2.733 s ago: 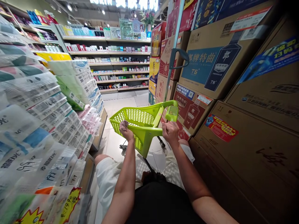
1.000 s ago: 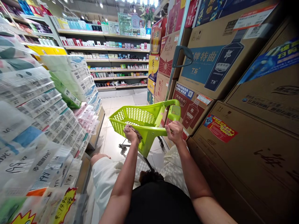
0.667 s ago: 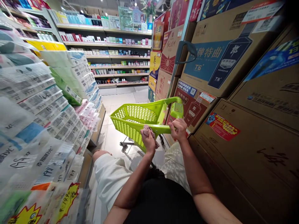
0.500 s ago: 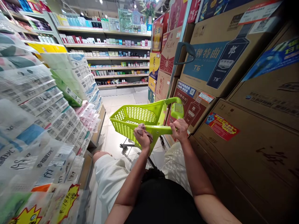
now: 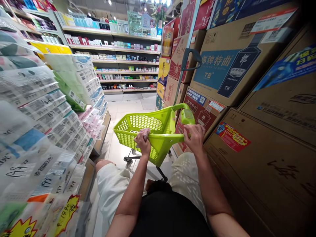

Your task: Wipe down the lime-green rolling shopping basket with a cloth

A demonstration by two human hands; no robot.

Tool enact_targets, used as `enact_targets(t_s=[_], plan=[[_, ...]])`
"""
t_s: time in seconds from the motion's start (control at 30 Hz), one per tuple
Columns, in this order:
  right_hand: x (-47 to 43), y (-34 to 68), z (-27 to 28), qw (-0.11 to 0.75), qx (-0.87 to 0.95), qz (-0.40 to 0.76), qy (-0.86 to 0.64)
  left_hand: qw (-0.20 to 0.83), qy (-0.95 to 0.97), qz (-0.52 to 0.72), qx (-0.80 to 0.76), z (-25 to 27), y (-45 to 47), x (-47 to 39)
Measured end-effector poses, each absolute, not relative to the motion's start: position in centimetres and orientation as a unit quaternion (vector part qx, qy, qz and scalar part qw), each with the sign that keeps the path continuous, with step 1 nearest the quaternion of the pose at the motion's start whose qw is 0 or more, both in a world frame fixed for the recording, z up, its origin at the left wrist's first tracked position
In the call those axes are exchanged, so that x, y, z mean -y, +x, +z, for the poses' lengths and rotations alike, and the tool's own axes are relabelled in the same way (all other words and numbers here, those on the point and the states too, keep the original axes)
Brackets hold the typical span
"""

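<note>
A lime-green shopping cart (image 5: 138,126) with a perforated basket stands turned sideways in front of my legs. My left hand (image 5: 142,142) is closed around a crumpled pinkish-grey cloth (image 5: 145,132) and rests at the near rim of the basket. Fingers of my right hand (image 5: 194,137) curl over the near end of the handle on the right, thumb underneath. Just beyond it is the handle's bulky green end piece (image 5: 187,116). The basket's inside that shows holds nothing I can make out.
Wrapped tissue packs (image 5: 64,121) are piled along the left. Stacked cartons (image 5: 217,69) line the right, with a grey pole and hooked dark handle (image 5: 191,59) before them. Shelves of small boxed goods (image 5: 116,49) span the far end of the tiled aisle (image 5: 123,107).
My left hand, with the cloth, has shifted left along the basket rim. The basket has swung slightly left. My right hand has moved a little right, its fingers now further over the handle.
</note>
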State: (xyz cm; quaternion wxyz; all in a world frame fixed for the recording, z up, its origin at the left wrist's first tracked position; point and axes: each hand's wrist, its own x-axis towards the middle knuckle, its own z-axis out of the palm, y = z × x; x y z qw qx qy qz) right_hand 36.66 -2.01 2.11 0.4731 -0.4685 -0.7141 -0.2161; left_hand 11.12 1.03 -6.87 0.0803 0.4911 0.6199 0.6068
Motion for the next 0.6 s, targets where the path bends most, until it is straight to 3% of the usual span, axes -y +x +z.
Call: enact_targets(t_s=[0.27,0.47,0.6], plan=[[1.9,32.9,1.1,0.460,0.654,-0.284,-0.530,0.088,0.637,0.581,-0.499,-6.8,14.0,0.4],[1.3,33.8,0.5,0.438,0.671,-0.315,-0.508,0.091,0.531,0.579,-0.612,-6.6,6.1,-2.5],[0.6,33.9,0.1,0.447,0.654,-0.353,-0.499,0.118,0.522,0.578,-0.616,-6.2,6.6,-3.0]])
